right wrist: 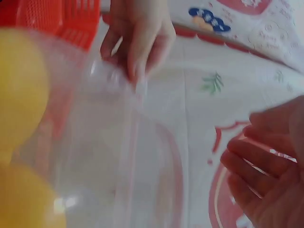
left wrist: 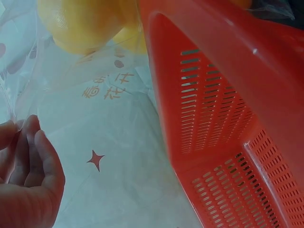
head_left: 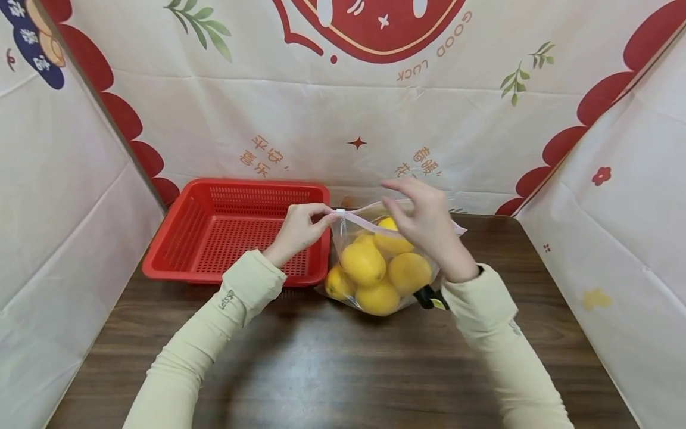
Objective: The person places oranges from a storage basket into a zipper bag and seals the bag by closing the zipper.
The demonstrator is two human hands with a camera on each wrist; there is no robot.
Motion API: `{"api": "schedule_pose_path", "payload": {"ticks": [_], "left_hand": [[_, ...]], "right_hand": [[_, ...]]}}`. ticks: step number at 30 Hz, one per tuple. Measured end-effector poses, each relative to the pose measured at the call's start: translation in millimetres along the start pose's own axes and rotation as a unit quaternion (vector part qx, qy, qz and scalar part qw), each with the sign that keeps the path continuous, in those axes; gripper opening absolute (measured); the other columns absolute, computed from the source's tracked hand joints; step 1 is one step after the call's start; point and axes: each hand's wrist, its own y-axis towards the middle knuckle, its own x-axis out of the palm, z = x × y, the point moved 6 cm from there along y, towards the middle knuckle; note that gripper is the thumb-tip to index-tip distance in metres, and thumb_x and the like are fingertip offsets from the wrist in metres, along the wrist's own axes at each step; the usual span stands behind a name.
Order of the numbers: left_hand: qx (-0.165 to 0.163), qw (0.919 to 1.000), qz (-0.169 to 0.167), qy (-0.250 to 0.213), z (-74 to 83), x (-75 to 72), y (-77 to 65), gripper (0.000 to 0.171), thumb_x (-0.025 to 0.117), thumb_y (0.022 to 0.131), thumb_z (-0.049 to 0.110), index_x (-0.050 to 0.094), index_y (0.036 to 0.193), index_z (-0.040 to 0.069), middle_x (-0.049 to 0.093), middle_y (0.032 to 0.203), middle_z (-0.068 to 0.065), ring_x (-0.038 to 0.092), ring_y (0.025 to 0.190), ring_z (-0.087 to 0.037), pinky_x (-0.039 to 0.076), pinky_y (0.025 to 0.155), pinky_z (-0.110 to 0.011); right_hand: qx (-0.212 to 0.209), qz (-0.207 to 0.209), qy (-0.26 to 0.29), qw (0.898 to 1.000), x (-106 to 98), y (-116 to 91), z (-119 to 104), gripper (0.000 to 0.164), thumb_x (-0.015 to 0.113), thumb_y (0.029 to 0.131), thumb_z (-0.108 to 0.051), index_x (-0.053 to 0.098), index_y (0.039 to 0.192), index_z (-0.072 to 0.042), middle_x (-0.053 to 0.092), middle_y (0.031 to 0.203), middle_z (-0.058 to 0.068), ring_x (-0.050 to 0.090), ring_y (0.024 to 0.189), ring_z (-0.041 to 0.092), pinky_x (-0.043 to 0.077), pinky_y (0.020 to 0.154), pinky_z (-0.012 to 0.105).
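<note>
A clear zip bag (head_left: 348, 235) with a pink-edged mouth holds several yellow lemons (head_left: 364, 264) and stands on the table. My left hand (head_left: 300, 229) pinches the upper left corner of the bag between thumb and fingers, right at the white slider (head_left: 340, 212). In the left wrist view, that hand (left wrist: 33, 175) grips the clear film. Over the right part of the bag's mouth is my right hand (head_left: 426, 220), fingers extended and holding nothing. The right wrist view shows this hand (right wrist: 270, 161) apart from the gaping pink edge.
A red perforated plastic basket (head_left: 246, 182) stands left of the bag, close against it. Under my right wrist is a small black object (head_left: 425, 297) with a yellow-green mark. Printed white cloth (head_left: 321, 107) walls off the back and both sides of the brown wooden table (head_left: 343, 369).
</note>
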Motion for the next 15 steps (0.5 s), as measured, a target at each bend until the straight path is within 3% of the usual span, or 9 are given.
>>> {"api": "schedule_pose_path", "payload": {"ticks": [3,8,15], "left_hand": [[0.005,1.0,-0.003,0.004,1.1,-0.2,0.9,0.02,0.061,0.087,0.023,0.071,0.089,0.006,0.067,0.075,-0.004,0.046,0.053,-0.01,0.039,0.05,-0.022],[0.014,0.9998,-0.005,0.01,2.7,-0.9,0.5,0.022,0.059,0.088,0.024,0.071,0.089,0.006,0.068,0.073,-0.004,0.047,0.051,-0.009,0.039,0.049,-0.023],[0.007,0.9998,-0.01,0.013,2.7,-2.9,-0.5,0.021,0.059,0.088,0.022,0.071,0.093,0.005,0.069,0.081,-0.005,0.049,0.054,-0.008,0.039,0.052,-0.022]], "right_hand": [[-0.015,-0.059,0.029,0.998,26,13,-10,0.023,0.064,0.081,-0.001,0.064,0.103,0.004,0.066,0.1,0.016,0.061,0.093,0.026,0.048,0.082,0.036],[0.008,-0.136,0.019,0.991,64,19,-7,0.021,0.062,0.082,-0.002,0.065,0.102,0.004,0.066,0.097,0.015,0.062,0.088,0.025,0.051,0.076,0.034],[0.009,-0.172,-0.018,0.985,88,19,0,0.01,0.064,0.082,-0.004,0.07,0.088,0.001,0.067,0.085,0.012,0.063,0.078,0.021,0.051,0.072,0.031]]}}
